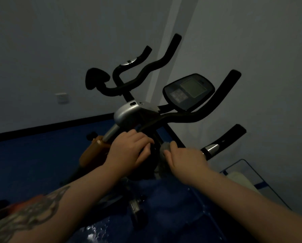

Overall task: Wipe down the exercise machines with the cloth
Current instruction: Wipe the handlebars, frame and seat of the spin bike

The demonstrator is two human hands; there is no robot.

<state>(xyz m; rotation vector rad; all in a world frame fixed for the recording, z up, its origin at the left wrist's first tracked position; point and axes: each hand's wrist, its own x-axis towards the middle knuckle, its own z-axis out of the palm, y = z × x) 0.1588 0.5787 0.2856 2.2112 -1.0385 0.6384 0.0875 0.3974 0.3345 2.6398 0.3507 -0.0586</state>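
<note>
— Dim room, and both hands are low on the exercise bike (129,113), just under the silver housing.

— Where's the cloth (164,149)?

— Bunched grey, pinched in the right hand (186,159), thumb and fingers curled round it, pressed against the black post below the handlebars (204,113).

— And the left hand (129,151)?

— Fingers curled over the dark part of the frame beside the post, gripping it. The two hands are near each other, not touching.

— The console (188,92)?

— Above them, tilted, screen dark.
</note>
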